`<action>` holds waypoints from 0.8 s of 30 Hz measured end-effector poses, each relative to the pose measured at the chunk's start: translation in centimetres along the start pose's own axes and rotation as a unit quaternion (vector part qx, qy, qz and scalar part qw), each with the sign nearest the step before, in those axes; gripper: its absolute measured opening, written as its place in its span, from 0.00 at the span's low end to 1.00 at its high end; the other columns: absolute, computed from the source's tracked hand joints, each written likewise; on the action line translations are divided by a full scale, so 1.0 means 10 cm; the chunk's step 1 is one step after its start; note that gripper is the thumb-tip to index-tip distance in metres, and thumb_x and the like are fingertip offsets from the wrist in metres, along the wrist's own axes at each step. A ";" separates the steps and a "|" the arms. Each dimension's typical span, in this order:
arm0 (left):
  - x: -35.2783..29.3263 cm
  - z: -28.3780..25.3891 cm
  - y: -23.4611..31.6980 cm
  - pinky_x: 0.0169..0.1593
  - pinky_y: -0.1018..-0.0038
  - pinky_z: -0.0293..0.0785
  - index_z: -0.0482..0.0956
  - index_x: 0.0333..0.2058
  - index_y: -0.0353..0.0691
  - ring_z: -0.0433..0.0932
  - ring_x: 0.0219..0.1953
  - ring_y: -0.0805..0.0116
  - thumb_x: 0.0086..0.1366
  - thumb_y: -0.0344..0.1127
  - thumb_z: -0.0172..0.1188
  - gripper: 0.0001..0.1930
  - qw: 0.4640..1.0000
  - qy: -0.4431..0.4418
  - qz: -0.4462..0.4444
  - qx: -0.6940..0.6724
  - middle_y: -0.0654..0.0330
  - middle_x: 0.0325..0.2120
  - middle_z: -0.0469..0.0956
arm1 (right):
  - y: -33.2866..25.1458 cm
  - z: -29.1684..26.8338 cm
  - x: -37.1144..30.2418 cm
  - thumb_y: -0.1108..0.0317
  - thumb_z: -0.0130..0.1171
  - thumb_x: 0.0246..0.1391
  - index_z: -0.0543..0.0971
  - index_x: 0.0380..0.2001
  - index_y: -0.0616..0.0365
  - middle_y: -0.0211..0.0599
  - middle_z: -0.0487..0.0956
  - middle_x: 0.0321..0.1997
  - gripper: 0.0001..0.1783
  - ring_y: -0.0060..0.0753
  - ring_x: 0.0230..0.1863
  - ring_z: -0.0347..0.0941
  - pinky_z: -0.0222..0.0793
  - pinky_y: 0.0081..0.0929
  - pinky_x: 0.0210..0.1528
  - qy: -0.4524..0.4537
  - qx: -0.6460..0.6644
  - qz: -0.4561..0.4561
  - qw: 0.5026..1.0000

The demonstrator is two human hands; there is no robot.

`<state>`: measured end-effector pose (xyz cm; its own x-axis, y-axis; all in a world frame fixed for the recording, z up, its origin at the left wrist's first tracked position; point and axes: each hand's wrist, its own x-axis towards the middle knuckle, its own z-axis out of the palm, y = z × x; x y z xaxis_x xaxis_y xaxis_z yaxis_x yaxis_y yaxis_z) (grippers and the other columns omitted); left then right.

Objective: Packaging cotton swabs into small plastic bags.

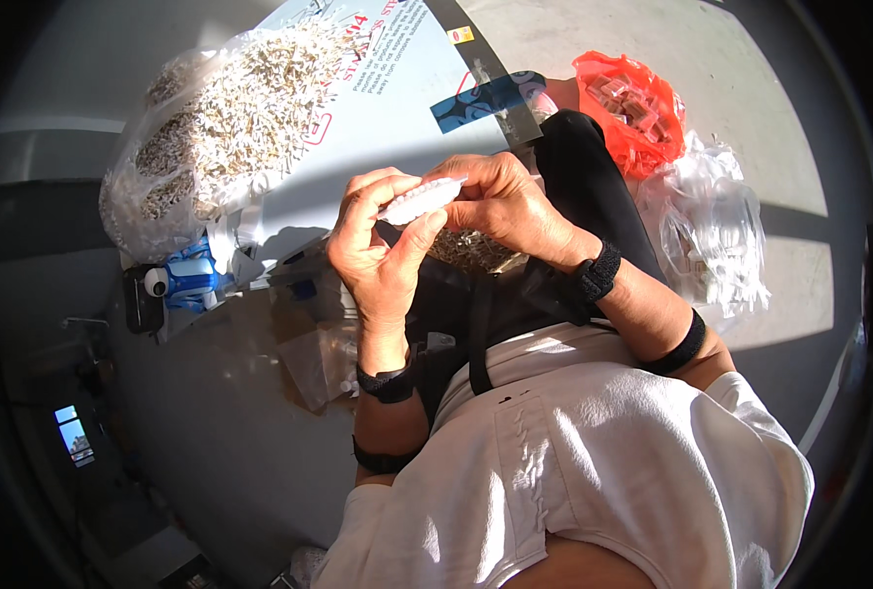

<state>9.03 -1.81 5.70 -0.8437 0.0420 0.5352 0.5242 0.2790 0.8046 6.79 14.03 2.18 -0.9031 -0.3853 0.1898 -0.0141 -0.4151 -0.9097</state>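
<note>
Both hands meet over my lap around a small, clear packet (424, 200) filled with white pieces too fine to make out. My left hand (378, 245) grips its near left end between thumb and fingers. At the other end, my right hand (515, 211) pinches the packet's upper right edge. Just below the hands, partly hidden by them, lies a heap of small pale sticks (471, 251). Similar white and tan sticks (250, 108) are piled on the tabletop to the left, spilling from a large clear plastic bag (122, 201).
On the right stand a red plastic bag (633, 108) with small packets and a whitish plastic bag (707, 226). A blue and white object (191, 278) sits by a black one (143, 299) at the table's near left corner. A clear bag (319, 365) lies lower down.
</note>
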 end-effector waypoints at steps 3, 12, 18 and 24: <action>0.00 0.01 -0.02 0.46 0.73 0.71 0.78 0.38 0.32 0.75 0.40 0.67 0.54 0.27 0.70 0.13 0.998 0.022 -0.014 -0.053 0.57 0.36 0.78 | 0.01 -0.01 0.00 0.77 0.64 0.53 0.82 0.37 0.64 0.27 0.79 0.27 0.07 0.12 0.28 0.70 0.69 0.16 0.30 0.013 -0.021 0.005 1.000; -0.10 0.22 -0.32 0.48 0.71 0.72 0.81 0.40 0.33 0.77 0.42 0.68 0.61 0.28 0.63 0.08 0.945 0.121 -0.228 -0.201 0.57 0.38 0.81 | 0.10 -0.12 0.06 0.77 0.64 0.53 0.79 0.43 0.68 0.32 0.81 0.31 0.13 0.15 0.30 0.74 0.72 0.16 0.30 0.054 -0.053 0.064 0.995; -0.13 0.50 -0.84 0.49 0.75 0.74 0.81 0.40 0.28 0.78 0.38 0.70 0.63 0.28 0.62 0.09 0.876 0.213 -0.332 -0.278 0.57 0.35 0.82 | 0.39 -0.29 0.25 0.76 0.64 0.52 0.78 0.42 0.71 0.40 0.81 0.37 0.14 0.25 0.37 0.79 0.77 0.21 0.36 0.114 0.024 0.141 0.983; 0.05 0.65 -1.17 0.53 0.73 0.70 0.80 0.38 0.27 0.78 0.41 0.67 0.62 0.31 0.61 0.11 0.889 0.166 -0.313 -0.291 0.53 0.35 0.81 | 0.77 -0.59 0.48 0.71 0.66 0.52 0.79 0.39 0.60 0.31 0.81 0.37 0.11 0.22 0.37 0.79 0.73 0.18 0.38 0.186 0.062 0.153 0.969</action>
<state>1.79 1.15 -5.09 -0.9610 -0.2596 -0.0950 0.0176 -0.4005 0.9161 -0.15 13.84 -6.05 -0.9491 -0.1924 -0.2493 0.3101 -0.4329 -0.8464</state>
